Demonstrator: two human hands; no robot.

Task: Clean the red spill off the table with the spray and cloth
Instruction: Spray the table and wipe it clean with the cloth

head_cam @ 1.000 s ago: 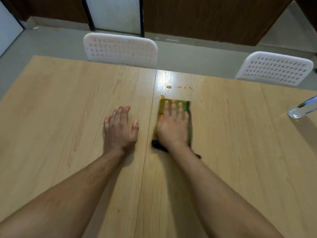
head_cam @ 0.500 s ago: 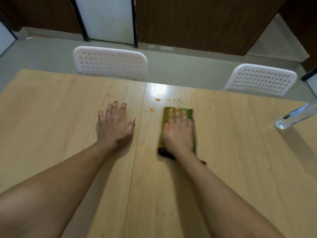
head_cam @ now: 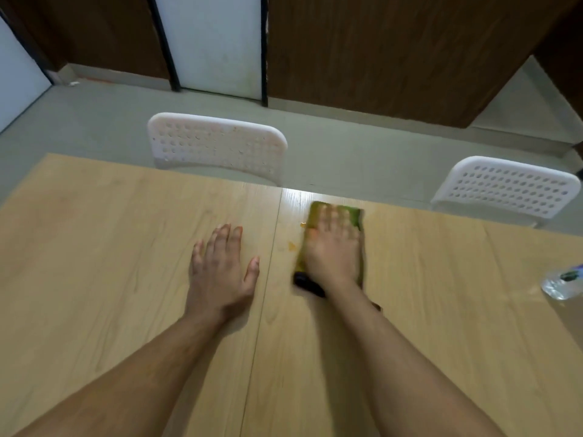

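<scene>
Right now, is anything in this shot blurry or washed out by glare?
In the head view, the right hand and the cloth under it are smeared by motion blur; the left hand lies flat and sharper. A bright glare patch sits on the table at its far edge, just beyond the cloth. The wide lens bows the table edges, and the bottle is cut off at the right edge.
</scene>
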